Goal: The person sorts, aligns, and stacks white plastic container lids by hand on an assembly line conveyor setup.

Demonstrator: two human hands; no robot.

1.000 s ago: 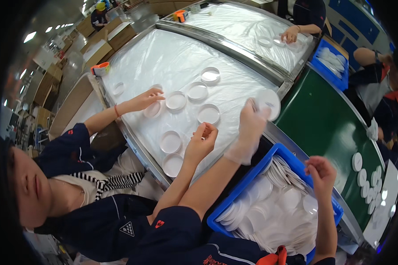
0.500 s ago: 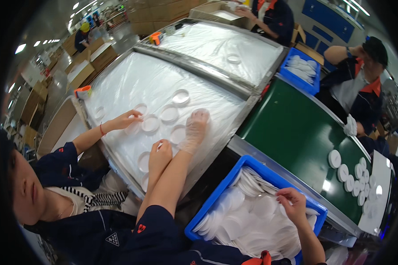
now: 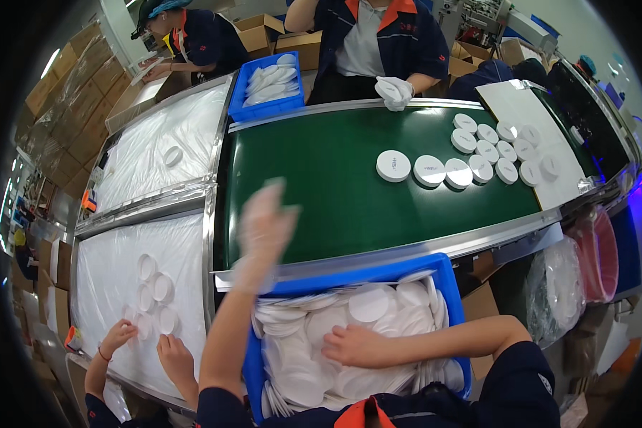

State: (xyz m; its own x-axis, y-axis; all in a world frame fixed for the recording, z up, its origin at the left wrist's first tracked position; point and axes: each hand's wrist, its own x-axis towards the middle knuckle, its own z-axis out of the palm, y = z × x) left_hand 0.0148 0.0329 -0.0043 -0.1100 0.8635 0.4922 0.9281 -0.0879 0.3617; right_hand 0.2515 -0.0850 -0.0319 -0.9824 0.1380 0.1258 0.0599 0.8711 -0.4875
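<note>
My left hand [image 3: 264, 225], in a clear thin glove and smeared by motion, hovers over the near edge of the green conveyor belt [image 3: 314, 182]. Its thumb and fingers are apart, with nothing between them. Low in the picture, my right hand [image 3: 353, 346] is bare and rests among white round discs [image 3: 371, 303] that fill a blue crate [image 3: 446, 285]. The right fingers curl down against the discs; whatever they hold is hidden beneath them. On the belt's right part stand several white round lidded boxes [image 3: 429, 171].
At left, a co-worker's hands [image 3: 175, 357] handle shallow white rings [image 3: 162, 287] on a film-covered table [image 3: 100, 264]. Across the belt, another person's gloved hand [image 3: 394, 93] rests near the edge. A second blue crate [image 3: 264, 107] holds white pieces. A white board [image 3: 528, 135] lies at the belt's right.
My view has swung right. My left hand has left the film-covered table and come over the belt. My right hand has moved from the crate's far right side down into its middle.
</note>
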